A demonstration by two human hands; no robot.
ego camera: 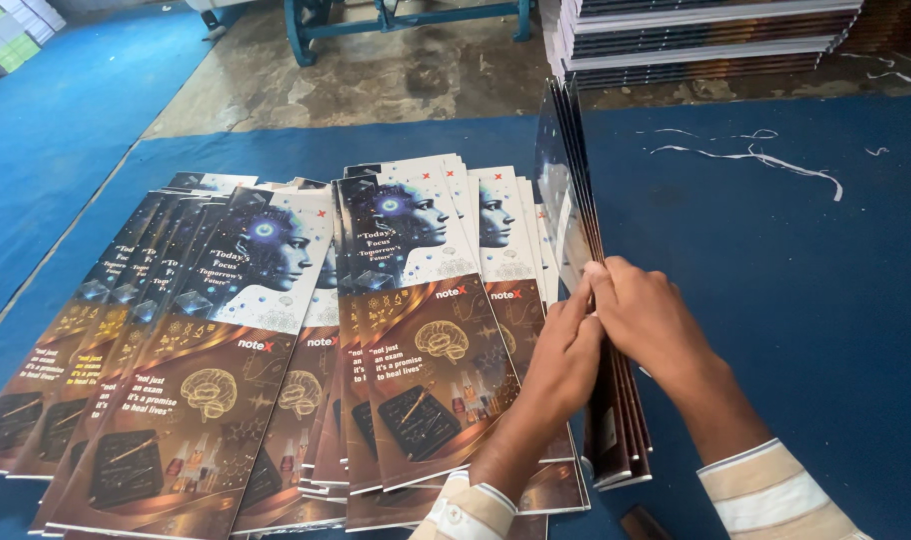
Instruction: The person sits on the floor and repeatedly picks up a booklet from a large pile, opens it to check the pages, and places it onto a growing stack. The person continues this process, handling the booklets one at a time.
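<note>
Both hands pinch a thin sheaf of covers [574, 215] standing on edge, its long axis running away from the fingers. The left hand [561, 360] presses its left face, the right hand [651, 320] clamps from the right, seemingly equally near. Fanned covers [276, 330] crowd the left; bare blue mat [776, 260] lies open rightward.

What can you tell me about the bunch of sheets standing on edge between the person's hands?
The upright bundle of glossy cover sheets stands on its long edge on the blue mat, leaning slightly. The sheets look like thin dark printed card, fanned a little at the bottom. The left hand and right hand pinch its near part.
</note>
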